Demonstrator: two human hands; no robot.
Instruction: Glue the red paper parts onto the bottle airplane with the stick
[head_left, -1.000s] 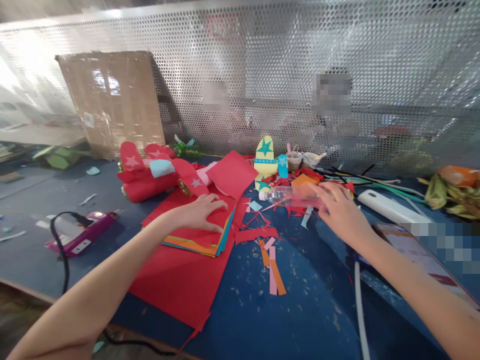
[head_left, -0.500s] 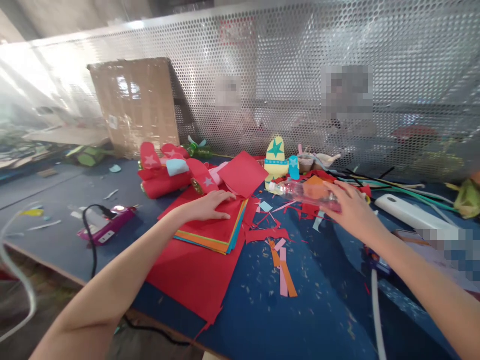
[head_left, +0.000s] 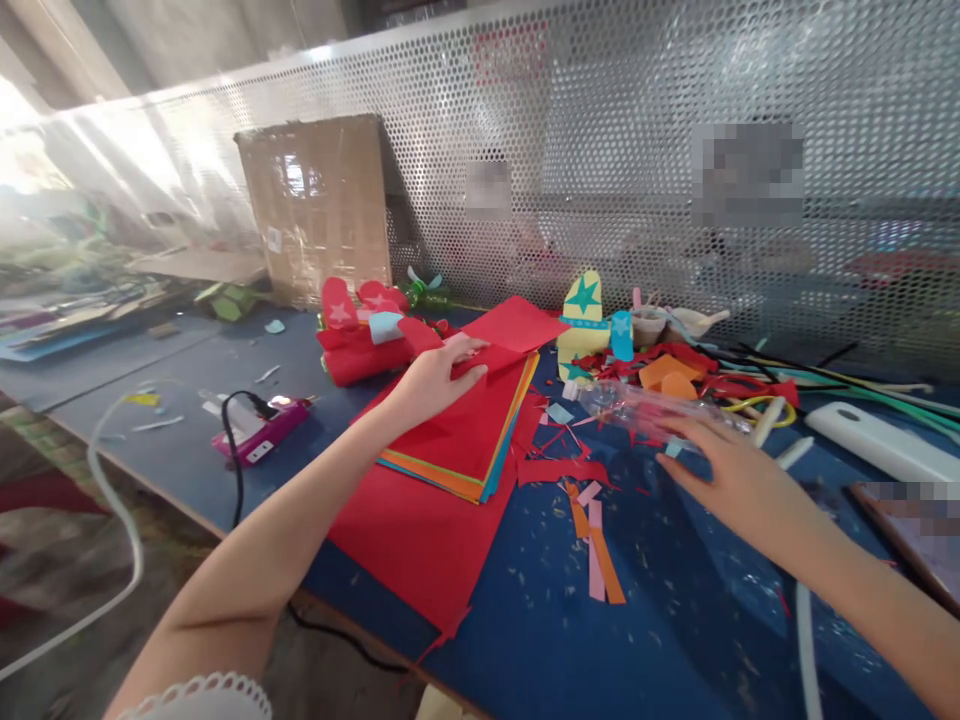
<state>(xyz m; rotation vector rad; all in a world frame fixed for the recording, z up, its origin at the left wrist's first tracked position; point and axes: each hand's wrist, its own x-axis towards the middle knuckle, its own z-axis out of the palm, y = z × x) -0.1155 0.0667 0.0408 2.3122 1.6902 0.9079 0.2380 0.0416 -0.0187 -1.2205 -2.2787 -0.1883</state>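
My left hand (head_left: 435,382) reaches over a stack of coloured paper (head_left: 442,440), red on top with orange, yellow and blue edges below. Its fingers are stretched toward a loose red sheet (head_left: 517,322) at the back of the stack, with the thumb apart; whether the fingertips touch that sheet is unclear. A clear plastic bottle (head_left: 637,408) lies on its side among paper scraps. Just in front of the bottle, my right hand (head_left: 709,460) has its fingers apart and holds nothing. Red rolled paper shapes with stars (head_left: 352,345) lie behind my left hand.
A yellow paper figure with a green star (head_left: 585,300) stands near the perforated metal screen (head_left: 600,120). A purple power strip (head_left: 262,432) sits left; a white bar (head_left: 877,435) lies right. Pink and orange strips (head_left: 600,550) lie near the front. Cardboard (head_left: 315,210) leans behind.
My right hand has let go of the bottle and drawn back toward me. My left hand has moved farther back over the paper, toward the loose red sheet. The view has turned slightly left.
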